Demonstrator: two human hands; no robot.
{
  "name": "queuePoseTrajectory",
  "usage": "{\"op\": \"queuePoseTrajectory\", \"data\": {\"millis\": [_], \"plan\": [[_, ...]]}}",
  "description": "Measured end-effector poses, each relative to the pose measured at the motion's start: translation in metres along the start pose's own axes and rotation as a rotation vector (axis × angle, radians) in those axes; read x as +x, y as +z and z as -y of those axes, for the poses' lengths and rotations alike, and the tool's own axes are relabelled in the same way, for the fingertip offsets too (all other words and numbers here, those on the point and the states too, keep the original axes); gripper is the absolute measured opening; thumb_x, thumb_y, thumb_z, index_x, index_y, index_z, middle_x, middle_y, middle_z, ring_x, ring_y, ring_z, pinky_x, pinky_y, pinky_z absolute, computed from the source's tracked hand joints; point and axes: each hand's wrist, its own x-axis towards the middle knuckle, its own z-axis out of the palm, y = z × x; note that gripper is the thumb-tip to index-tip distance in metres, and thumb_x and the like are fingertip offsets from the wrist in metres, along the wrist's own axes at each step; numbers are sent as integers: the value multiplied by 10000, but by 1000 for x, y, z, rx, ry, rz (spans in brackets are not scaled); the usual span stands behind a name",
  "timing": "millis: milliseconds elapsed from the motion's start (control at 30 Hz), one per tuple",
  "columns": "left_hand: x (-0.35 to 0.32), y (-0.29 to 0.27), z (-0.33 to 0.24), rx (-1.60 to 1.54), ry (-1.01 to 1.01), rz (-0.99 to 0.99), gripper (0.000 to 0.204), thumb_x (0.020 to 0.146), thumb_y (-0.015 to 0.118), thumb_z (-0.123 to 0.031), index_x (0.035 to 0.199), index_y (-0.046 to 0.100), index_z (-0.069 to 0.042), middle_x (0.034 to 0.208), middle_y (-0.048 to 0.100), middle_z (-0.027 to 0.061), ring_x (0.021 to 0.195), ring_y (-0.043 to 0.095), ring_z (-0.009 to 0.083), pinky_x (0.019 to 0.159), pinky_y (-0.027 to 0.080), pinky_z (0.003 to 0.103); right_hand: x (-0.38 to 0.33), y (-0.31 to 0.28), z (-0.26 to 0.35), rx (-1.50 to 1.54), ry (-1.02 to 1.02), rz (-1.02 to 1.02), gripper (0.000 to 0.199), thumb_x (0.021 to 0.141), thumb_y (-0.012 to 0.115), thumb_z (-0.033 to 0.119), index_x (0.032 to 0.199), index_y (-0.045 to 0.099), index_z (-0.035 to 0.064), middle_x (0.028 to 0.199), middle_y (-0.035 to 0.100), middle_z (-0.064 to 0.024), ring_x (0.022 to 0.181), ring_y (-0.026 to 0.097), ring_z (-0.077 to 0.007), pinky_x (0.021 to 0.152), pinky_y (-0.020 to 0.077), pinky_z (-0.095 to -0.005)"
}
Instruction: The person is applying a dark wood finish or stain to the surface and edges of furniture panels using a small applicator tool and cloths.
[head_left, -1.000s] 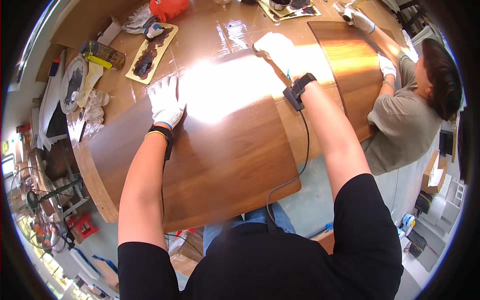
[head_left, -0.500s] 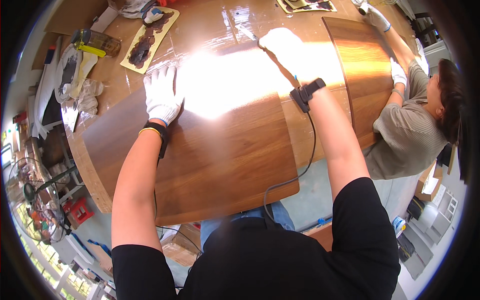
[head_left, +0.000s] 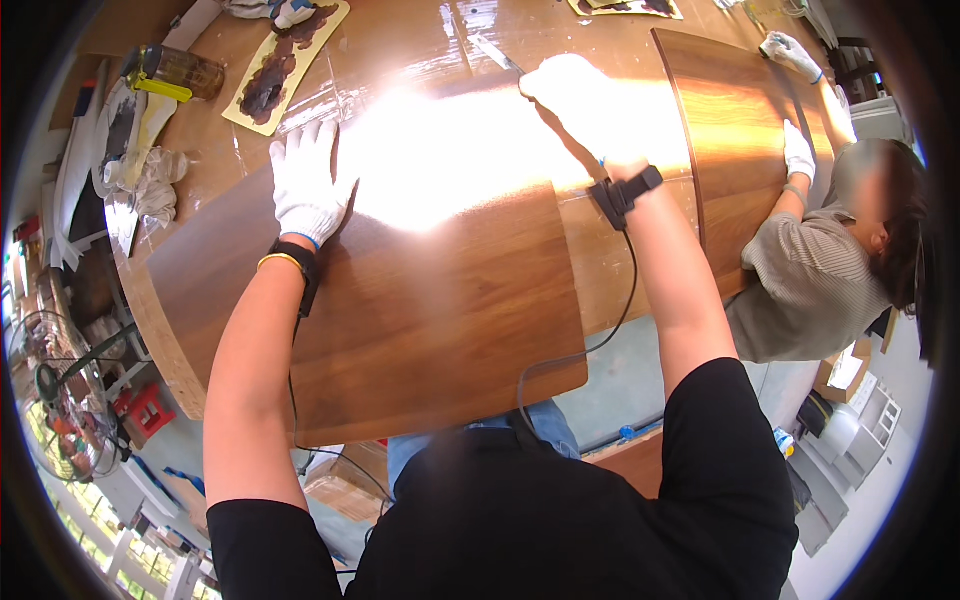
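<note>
A brown wood-grain panel lies before me, its upper part washed out by bright glare. My left hand, in a white knit glove, rests flat on the panel's upper left part with fingers spread. My right hand, gloved too, is closed around a slim tool with a pale flat blade. The blade points up and left, past the panel's far edge. Glare hides the right fingers' detail and most of the tool's grip. Black straps circle both wrists, and a cable hangs from the right one.
At right, a co-worker's gloved hands are at a second wood-grain panel. A stained yellow sheet, a dark bottle and crumpled plastic lie on the table's far left. A fan stands at lower left.
The view has shifted slightly; my left hand keeps its place on the panel and my right hand still grips the tool. The co-worker's far hand has moved nearer to the second panel's far edge.
</note>
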Motion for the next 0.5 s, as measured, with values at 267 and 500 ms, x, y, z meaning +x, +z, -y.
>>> {"op": "queuePoseTrajectory", "data": {"millis": [267,500], "plan": [[0,1,0,7,-4,-11,679,872,698,-410,1437,523,-76,1419,554,155,1336,473,353,1171,281,536,5,-17,5,-307,-349,1,137,865,745,79,999,728,104,908,671,-103,870,616,-262,792,510,-367],[-1,4,3,-23,4,-6,657,916,650,-434,1441,524,-60,1428,558,165,1366,463,347,1175,272,525,-2,12,-3,481,153,-87,207,864,740,7,1037,746,120,917,687,-77,856,628,-247,772,529,-349]]}}
